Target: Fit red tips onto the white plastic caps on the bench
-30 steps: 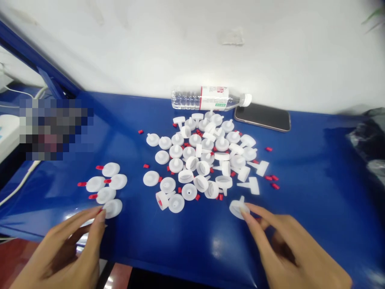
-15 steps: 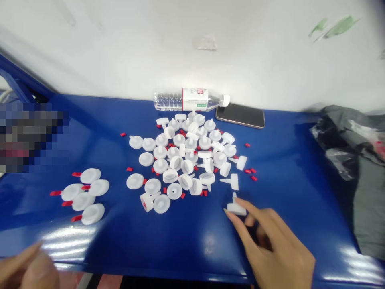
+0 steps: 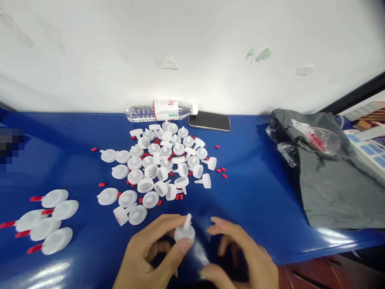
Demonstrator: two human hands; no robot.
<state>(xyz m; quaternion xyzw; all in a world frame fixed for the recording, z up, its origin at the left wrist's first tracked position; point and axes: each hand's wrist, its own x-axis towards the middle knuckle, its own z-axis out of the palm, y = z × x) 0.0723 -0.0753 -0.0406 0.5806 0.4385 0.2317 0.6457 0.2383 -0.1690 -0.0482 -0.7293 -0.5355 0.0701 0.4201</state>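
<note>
My left hand pinches a white nozzle cap by its round base, with the narrow spout pointing up. Just to its right, my right hand is empty, thumb and fingers apart. Beyond both hands lies a loose pile of white nozzle caps, some upright and some on their sides. Small red tips are scattered among and around them. At the left lies a group of several white caps with red tips on their spouts.
A clear water bottle lies on its side along the wall, with a phone beside its neck. Grey plastic bags cover the right side of the blue table. Printed boxes stand at the far right.
The view has swung right. A nozzle cap that my right hand was gripping at the table is now in my left hand, which has come in from the left. My right hand has opened.
</note>
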